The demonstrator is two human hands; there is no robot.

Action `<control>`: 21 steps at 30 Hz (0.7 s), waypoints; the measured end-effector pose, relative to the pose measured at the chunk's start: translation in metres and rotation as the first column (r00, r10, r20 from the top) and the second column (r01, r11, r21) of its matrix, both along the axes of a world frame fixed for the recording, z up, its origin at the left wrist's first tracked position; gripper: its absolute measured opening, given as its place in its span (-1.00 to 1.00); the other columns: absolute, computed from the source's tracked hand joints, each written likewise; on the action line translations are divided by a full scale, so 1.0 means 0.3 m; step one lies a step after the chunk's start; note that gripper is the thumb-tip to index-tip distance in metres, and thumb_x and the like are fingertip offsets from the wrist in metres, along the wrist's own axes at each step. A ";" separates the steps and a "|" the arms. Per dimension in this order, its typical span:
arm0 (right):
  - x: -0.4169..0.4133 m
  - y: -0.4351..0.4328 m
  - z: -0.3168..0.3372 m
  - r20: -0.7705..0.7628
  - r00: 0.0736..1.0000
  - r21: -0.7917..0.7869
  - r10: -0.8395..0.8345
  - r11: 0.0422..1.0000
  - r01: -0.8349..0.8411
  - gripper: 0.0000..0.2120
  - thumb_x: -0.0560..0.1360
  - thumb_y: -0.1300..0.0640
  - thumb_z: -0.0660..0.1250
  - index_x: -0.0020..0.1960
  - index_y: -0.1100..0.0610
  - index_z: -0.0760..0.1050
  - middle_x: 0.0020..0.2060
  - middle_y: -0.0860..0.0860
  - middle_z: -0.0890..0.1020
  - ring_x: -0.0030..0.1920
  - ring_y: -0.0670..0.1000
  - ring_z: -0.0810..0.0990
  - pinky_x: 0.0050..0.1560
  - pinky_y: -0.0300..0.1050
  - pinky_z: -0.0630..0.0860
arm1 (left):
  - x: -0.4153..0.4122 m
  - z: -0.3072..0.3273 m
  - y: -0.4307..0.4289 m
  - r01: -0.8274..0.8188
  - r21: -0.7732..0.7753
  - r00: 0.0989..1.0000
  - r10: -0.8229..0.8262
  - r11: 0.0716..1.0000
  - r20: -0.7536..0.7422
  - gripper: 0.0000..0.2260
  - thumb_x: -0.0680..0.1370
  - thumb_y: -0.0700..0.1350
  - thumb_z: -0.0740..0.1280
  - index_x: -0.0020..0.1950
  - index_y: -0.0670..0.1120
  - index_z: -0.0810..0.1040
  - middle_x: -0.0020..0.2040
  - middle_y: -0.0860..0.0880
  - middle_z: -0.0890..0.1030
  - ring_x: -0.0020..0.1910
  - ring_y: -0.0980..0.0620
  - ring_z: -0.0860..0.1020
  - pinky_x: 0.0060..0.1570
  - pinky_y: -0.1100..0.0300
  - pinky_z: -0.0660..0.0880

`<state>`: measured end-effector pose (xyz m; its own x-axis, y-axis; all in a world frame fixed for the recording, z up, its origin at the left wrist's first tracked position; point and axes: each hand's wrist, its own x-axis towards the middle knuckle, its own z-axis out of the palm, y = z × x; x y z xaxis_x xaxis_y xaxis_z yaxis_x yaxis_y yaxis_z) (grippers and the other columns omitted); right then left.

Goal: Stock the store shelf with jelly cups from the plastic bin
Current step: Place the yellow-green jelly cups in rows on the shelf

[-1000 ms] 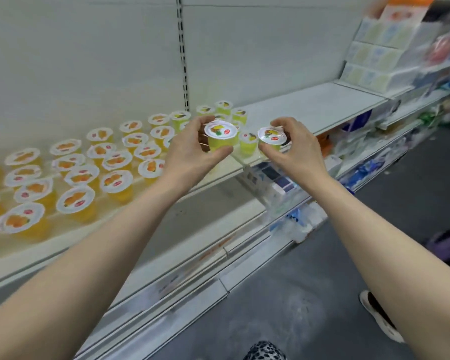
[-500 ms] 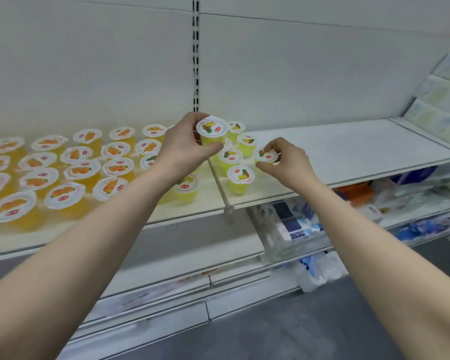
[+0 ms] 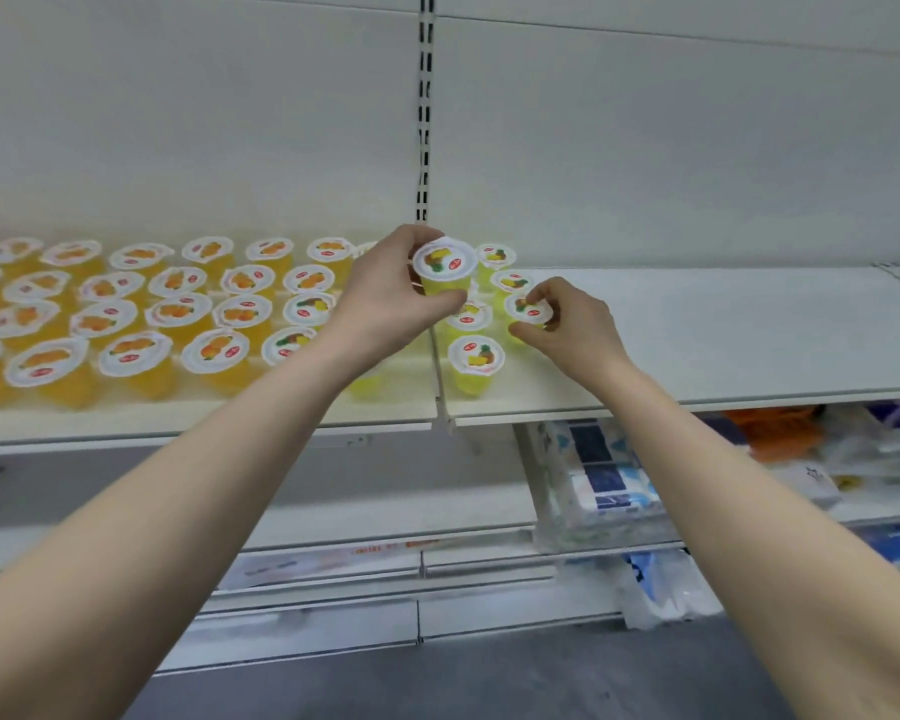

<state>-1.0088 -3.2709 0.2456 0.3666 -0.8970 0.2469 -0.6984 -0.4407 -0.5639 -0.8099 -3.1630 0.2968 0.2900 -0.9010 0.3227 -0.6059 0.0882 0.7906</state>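
My left hand (image 3: 385,298) grips a yellow pineapple jelly cup (image 3: 445,266) and holds it above the seam between two shelf boards. My right hand (image 3: 572,324) pinches a second yellow jelly cup (image 3: 527,310) low over the white shelf (image 3: 723,330), beside several pineapple cups (image 3: 476,362) standing there. Rows of orange jelly cups (image 3: 136,356) fill the left shelf board. The plastic bin is out of view.
A slotted metal upright (image 3: 424,111) runs up the back wall. Below the shelf lie wrapped tissue packs (image 3: 601,475) and plastic-bagged goods (image 3: 655,589). The lower shelf edges (image 3: 333,563) jut out over grey floor (image 3: 463,678).
Both hands moved from in front of the shelf to over it. My right hand lowered its cup down among the pineapple cups; my left hand still holds its cup up.
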 end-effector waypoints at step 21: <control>-0.214 -0.114 0.043 -0.138 0.989 -0.207 0.042 0.976 -0.071 -0.69 0.62 0.15 0.17 0.34 0.10 0.47 0.31 0.03 0.50 0.32 0.08 0.42 0.29 -0.11 0.29 | -0.289 -0.171 -0.098 -0.115 0.050 0.610 0.031 0.992 0.792 -0.40 0.34 0.41 0.30 0.19 0.04 0.57 0.12 0.00 0.57 0.19 -0.11 0.41 0.28 -0.02 0.23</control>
<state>-1.0729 -3.3050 0.2584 0.4572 -0.8070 0.3738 -0.7311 -0.5804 -0.3586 -0.8967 -3.1924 0.2456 0.0274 -0.9242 0.3808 -0.9996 -0.0271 0.0062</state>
